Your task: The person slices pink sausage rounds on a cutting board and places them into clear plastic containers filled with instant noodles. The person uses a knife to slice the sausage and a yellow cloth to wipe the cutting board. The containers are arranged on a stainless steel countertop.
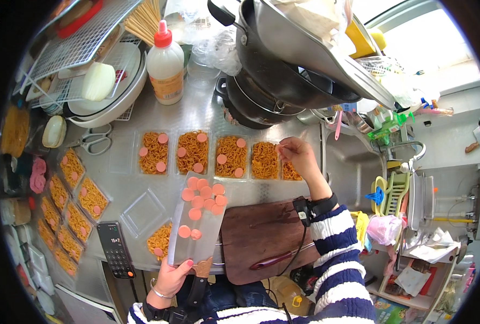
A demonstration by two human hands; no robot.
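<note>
My left hand (pixel 169 281) holds a cleaver (pixel 194 248) near its handle, the broad blade lying flat and pointing away from me. Several round pink sausage slices (pixel 197 202) rest on the blade. My right hand (pixel 300 155) is pinched on a sausage slice (pixel 279 148), mostly covered by the fingertips, at the right edge of a clear tray of noodles (pixel 264 160). Left of it, a noodle tray (pixel 230 156) carries three slices. Two more trays beyond it also have slices on top. Another noodle tray (pixel 292 171) is partly hidden under my right hand.
Several filled noodle trays (pixel 93 198) stand at the left. Near them lie a phone (pixel 114 249), scissors (pixel 95 141) and an empty clear tray (pixel 143 212). A dark cutting board (pixel 256 232) with a knife (pixel 272 261) lies in front. Pots (pixel 256 100) and a white bottle (pixel 165 70) stand behind; a sink (pixel 353 156) is right.
</note>
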